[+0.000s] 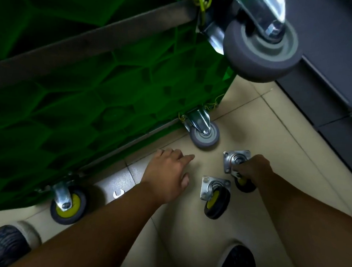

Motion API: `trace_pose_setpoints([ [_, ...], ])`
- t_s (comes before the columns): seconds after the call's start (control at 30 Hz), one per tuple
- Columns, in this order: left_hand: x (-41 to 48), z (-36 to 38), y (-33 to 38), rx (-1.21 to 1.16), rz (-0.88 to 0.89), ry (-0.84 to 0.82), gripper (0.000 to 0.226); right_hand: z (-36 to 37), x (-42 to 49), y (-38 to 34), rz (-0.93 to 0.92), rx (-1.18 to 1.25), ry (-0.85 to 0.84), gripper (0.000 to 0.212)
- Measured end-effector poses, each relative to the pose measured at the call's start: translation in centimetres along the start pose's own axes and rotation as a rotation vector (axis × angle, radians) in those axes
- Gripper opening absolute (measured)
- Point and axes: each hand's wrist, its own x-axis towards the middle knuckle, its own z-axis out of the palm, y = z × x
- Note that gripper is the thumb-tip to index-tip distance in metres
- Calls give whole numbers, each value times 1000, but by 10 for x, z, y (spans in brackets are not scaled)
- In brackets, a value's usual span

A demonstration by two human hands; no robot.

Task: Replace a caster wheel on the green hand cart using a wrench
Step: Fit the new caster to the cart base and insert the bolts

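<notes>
Beige tiled floor [272, 138], with a green hand cart [91, 98] tipped on its side beyond both hands. The right hand [252, 168] grips a loose caster [236, 159] by its bracket. A second loose caster [215, 198] lies just left of it. The left hand [169, 173] hovers with fingers relaxed, holding nothing. Its forearm hides most of a wrench [118, 193]. A mounted grey wheel [205, 135] sits just beyond.
</notes>
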Motion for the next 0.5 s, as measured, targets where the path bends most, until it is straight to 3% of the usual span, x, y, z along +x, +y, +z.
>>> trace_pose_setpoints([
  [0.17, -1, 2, -7, 6, -12, -15, 61, -3, 8, -12, -8, 4, 125, 54],
  [0.3, -4, 5, -11, 15, -14, -33, 61, -9, -4, -18, -90, -67, 224, 43],
  [0.37, -5, 5, -11, 21, -19, -37, 61, -7, -23, -17, -186, -144, 388, 45],
  [0.43, -5, 3, -11, 22, -23, -33, 61, 6, -48, -9, -407, -226, 630, 43],
  [0.5, -8, 0, -10, 26, -26, -28, 60, 26, -75, -2, -541, -172, 751, 37],
])
